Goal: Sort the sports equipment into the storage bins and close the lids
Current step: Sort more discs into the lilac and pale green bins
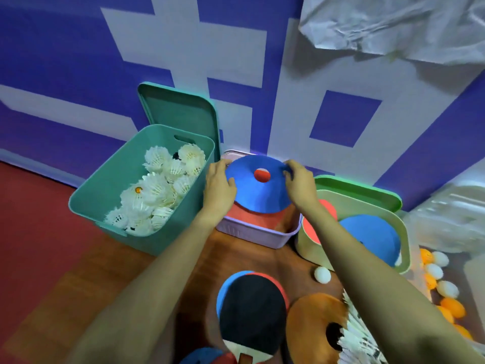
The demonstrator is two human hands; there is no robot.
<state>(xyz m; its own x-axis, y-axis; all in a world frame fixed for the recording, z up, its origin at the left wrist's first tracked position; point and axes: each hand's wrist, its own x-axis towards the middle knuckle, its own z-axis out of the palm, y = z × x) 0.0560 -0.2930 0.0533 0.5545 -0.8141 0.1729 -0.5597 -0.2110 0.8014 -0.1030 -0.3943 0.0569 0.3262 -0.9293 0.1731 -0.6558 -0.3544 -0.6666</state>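
At 6 o'clock, nearest, a black paddle (252, 315) lies on the floor with an orange cone (309, 319) just beside it at 5 o'clock and a white ball (322, 274) beyond. Farther out, at centre, a blue cone (258, 191) is held over the pink bin (252, 232). The left grip (219, 185) is clamped on its 9 o'clock edge and the right grip (300, 185) on its 3 o'clock edge. At 9 o'clock the teal bin (115, 169) holds shuttlecocks (157, 190), and its lid (181, 111) leans on the wall at 11 o'clock.
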